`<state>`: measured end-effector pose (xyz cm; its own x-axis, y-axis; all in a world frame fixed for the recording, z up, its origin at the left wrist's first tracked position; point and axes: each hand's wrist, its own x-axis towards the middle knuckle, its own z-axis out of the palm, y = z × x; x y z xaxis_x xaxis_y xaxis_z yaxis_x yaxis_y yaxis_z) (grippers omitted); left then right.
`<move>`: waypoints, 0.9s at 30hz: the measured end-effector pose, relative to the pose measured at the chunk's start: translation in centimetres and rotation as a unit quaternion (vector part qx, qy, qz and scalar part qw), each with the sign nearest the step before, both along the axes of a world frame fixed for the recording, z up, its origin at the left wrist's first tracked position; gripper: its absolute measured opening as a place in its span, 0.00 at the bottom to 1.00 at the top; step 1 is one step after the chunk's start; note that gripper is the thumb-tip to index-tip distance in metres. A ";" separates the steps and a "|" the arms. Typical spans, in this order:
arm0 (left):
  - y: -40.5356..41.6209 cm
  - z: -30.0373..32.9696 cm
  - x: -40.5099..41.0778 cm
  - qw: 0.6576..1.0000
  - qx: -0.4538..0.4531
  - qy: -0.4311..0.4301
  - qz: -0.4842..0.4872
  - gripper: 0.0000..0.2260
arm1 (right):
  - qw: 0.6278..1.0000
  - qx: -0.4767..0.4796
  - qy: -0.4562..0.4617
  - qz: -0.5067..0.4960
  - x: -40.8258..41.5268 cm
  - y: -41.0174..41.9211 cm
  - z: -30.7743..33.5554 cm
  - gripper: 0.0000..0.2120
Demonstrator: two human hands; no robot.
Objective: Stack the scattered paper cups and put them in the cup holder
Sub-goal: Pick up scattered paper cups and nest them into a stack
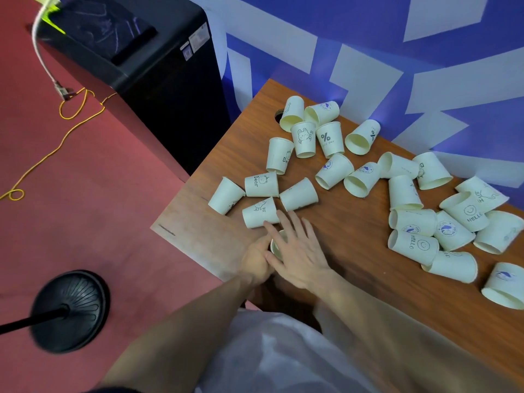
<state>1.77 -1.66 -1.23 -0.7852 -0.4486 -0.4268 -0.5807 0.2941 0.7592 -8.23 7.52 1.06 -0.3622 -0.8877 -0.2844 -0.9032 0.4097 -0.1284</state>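
Two bare forearms are seen, uncovered from the elbows down to the wrists. No sleeves are seen on either forearm. No watch, band or ring is seen on the left hand or the right hand. Both hands are ungloved, and the nails are kept short. A white garment is worn on the torso; its fabric is thin and plain, and soft folds are shown across it. No print or marking is made out on it. At the bottom edge a dark strip is seen, but what it belongs to cannot be told.
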 end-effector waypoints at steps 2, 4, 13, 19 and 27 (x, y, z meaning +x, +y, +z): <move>0.0 -0.4 0.2 1.000 0.002 -0.003 0.003 0.13 | 1.000 0.005 -0.002 -0.001 0.1 -0.1 -0.3 0.33; 0.0 -0.5 0.2 1.000 0.000 -0.006 -0.001 0.13 | 1.000 0.013 -0.006 -0.002 0.0 -0.2 -0.4 0.33; -0.5 -0.8 0.5 1.000 -0.001 -0.003 0.009 0.23 | 0.993 -0.092 -0.033 -0.070 -3.0 -3.0 0.9 0.23; -2.2 -0.8 2.5 0.999 -0.035 -0.016 0.034 0.28 | 0.996 -0.040 -0.046 0.072 -5.7 -7.7 0.7 0.17; -4.7 -1.8 5.5 0.990 -0.012 -0.024 0.137 0.29 | 0.991 0.080 0.001 0.107 -3.7 -9.1 -1.5 0.26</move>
<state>7.27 -6.32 -3.03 -0.6117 -0.6525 -0.4473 -0.6760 0.1375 0.7239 -11.98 -1.62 -0.41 -0.1710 -0.8881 -0.4266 -0.9718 0.2235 -0.0757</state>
